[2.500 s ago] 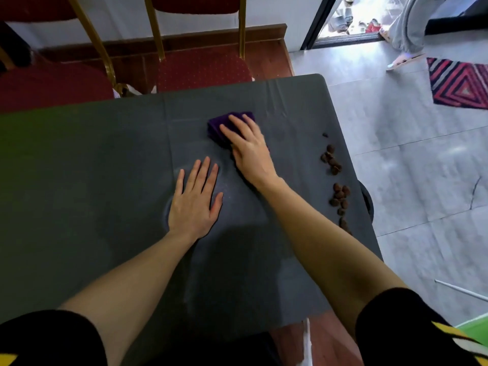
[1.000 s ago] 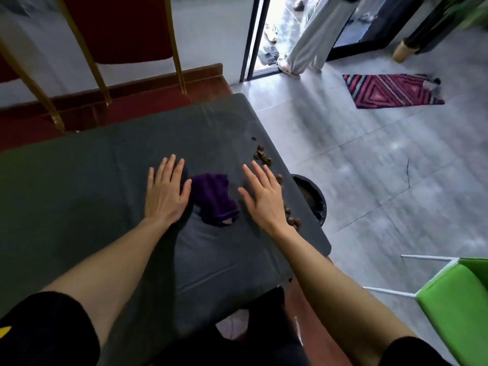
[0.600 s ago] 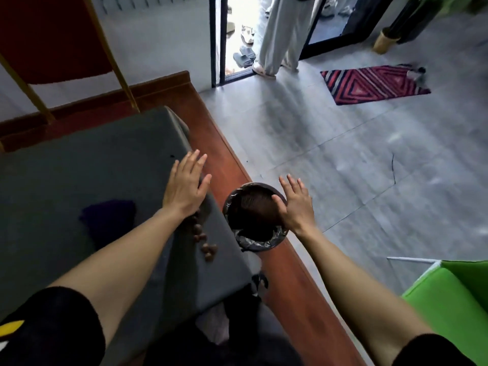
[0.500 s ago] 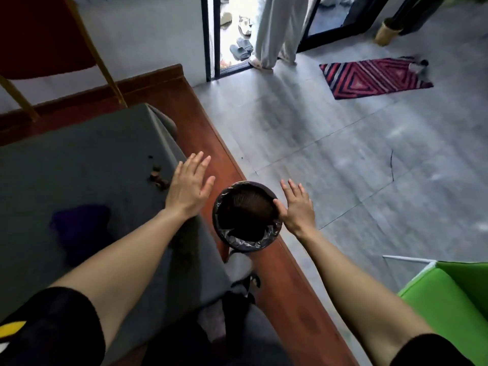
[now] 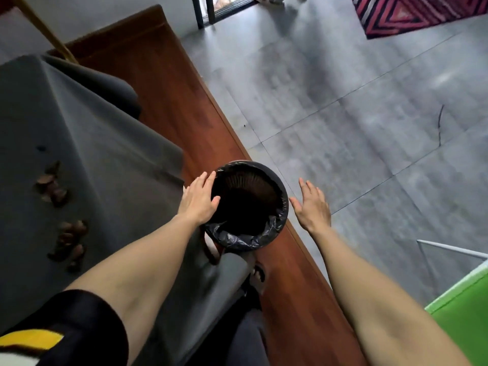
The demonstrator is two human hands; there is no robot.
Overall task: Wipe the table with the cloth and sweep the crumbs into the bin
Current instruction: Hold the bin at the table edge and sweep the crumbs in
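Now reaching for the bin [image 5: 248,207] on the floor beside the desk [image 5: 105,159]: left hand [image 5: 199,199] touching its rim, right hand [image 5: 313,204] just beside, fingers spread, gripping nothing. Best lifted level, under the desk edge near the crumbs [image 5: 60,210].

Grey-clothed table [image 5: 105,159] carries brown crumbs [image 5: 62,215].

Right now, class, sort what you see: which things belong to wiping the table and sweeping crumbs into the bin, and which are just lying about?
Belongs to the job:
table
crumbs lying on it
bin with black liner, beside the table
left hand at the bin's rim
right hand open beside the bin

Just lying about:
striped rug
green chair
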